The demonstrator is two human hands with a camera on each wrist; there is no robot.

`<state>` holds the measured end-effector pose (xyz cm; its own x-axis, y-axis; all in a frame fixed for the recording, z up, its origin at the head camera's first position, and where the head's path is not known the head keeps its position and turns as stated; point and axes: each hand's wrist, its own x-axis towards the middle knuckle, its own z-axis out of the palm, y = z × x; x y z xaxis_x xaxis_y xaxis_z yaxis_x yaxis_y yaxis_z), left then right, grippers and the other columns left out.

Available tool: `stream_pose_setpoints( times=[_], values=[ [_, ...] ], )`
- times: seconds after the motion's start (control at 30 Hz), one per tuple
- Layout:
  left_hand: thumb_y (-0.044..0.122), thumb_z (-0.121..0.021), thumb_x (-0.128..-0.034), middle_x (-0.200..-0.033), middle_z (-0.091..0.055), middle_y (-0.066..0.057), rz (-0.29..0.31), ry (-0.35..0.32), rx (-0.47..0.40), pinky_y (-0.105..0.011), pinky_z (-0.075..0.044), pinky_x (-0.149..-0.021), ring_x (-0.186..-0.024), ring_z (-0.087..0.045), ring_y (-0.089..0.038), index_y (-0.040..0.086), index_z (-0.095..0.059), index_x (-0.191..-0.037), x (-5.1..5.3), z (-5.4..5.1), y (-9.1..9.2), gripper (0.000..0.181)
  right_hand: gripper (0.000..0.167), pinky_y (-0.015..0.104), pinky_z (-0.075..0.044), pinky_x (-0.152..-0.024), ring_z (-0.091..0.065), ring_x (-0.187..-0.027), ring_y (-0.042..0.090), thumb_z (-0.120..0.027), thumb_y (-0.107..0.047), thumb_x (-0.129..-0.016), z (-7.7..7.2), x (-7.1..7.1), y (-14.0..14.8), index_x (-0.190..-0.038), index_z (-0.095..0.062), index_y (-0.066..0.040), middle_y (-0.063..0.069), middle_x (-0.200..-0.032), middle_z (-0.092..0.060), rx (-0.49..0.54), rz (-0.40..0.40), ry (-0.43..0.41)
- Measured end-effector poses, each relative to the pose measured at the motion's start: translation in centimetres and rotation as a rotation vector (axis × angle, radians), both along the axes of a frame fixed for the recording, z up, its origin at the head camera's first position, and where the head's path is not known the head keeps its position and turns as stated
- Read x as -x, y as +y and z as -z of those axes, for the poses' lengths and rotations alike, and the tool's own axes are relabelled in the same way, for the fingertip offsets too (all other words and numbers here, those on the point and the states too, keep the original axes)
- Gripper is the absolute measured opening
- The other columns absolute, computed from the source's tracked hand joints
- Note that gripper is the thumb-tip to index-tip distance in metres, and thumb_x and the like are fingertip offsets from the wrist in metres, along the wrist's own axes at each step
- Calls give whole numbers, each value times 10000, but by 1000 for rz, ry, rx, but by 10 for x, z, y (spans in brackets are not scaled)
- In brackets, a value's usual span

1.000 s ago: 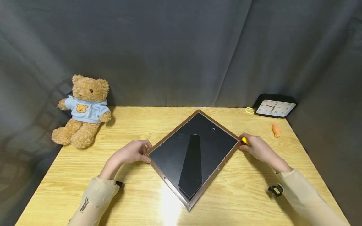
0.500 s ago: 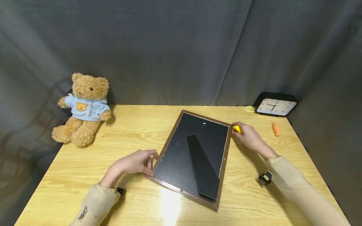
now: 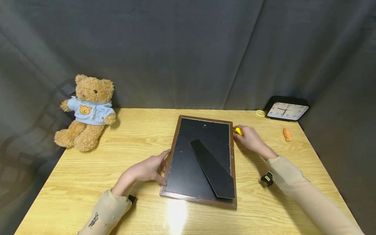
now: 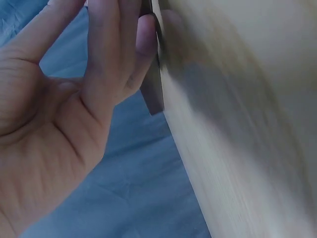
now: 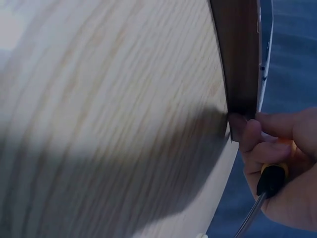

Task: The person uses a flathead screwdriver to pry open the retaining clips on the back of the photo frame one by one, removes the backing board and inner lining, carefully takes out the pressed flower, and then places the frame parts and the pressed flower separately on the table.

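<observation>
A brown-edged picture frame [image 3: 194,197] lies back up on the table, its black backing [image 3: 188,163] carrying a black stand leg [image 3: 212,169] set at a slant. My left hand [image 3: 147,169] grips the frame's left edge near the lower corner, thumb on the rim. At the upper right corner my right hand [image 3: 249,138] touches the frame with its fingertips while its curled fingers hold a screwdriver, whose yellow handle [image 3: 239,131] shows. The right wrist view shows the screwdriver's metal shaft [image 5: 251,215] pointing away from the frame's side [image 5: 240,59].
A teddy bear [image 3: 93,111] in a blue hoodie sits at the back left of the table [image 3: 132,130]. At the back right are a black clock [image 3: 286,109], a yellow ring [image 3: 260,113] and a small orange object [image 3: 287,134]. A grey curtain hangs behind.
The frame has turned counterclockwise from a diamond position to nearly upright on the table. My right hand has moved left and away from me with its corner; my left hand has come nearer to me.
</observation>
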<state>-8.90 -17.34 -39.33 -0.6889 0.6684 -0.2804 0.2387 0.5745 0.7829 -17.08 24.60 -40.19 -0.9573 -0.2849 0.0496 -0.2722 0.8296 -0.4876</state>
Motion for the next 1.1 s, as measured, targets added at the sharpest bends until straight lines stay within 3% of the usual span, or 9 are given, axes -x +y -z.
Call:
stream_pose_setpoints(
  times=[0.37, 0.57, 0.73, 0.87, 1.0, 1.1],
  values=[
    [34, -978, -709, -849, -602, -67, -101, -6, -9, -324, -538, -670, -701, -599, -162, -95, -134, -1639, -32, -1, 19, 1263, 227, 387, -476, -619, -575, -703, 275, -708, 10, -1001, -2, 5, -10, -1174, -676, 153, 166, -843, -668, -51, -47, 32],
    [36, -983, -693, -841, -606, -57, -127, -1, 5, -327, -556, -676, -702, -616, -164, -115, -86, -1652, -37, -2, 22, 1322, 205, 413, -493, -612, -584, -702, 290, -701, 22, -999, -1, 7, -15, -1158, -669, 147, 190, -860, -679, -60, -54, 53],
    [113, -985, -734, -947, -674, -16, -115, 77, 51, -406, -573, -867, -840, -625, -161, -153, -234, -1614, -27, -4, 17, 1187, 293, 393, -484, -647, -586, -749, 309, -676, -27, -1029, -9, 3, -14, -1245, -592, 151, 211, -923, -650, 25, -11, 28],
    [137, -948, -805, -1190, -726, -178, -147, 158, 64, -474, -578, -964, -910, -691, -209, -167, -381, -1550, -11, -7, 12, 984, 259, 331, -453, -654, -549, -755, 271, -558, -52, -1084, -28, -3, -11, -1292, -544, 103, 192, -940, -585, 199, 10, 1],
    [140, -915, -850, -1462, -574, -328, -180, 187, 72, -537, -539, -1054, -1105, -709, -387, -164, -412, -1541, 6, -9, 10, 907, 245, 266, -463, -674, -562, -808, 257, -533, -85, -1125, -53, -10, -11, -1296, -609, 73, 196, -1025, -609, 328, -52, -26],
    [159, -902, -873, -1538, -503, -329, -172, 197, 71, -578, -429, -1161, -1334, -576, -477, -160, -417, -1543, 17, -8, 10, 887, 214, 246, -481, -761, -593, -894, 239, -628, -94, -1094, -66, -17, -15, -1245, -705, 37, 172, -1136, -692, 344, -98, 31]
  ],
)
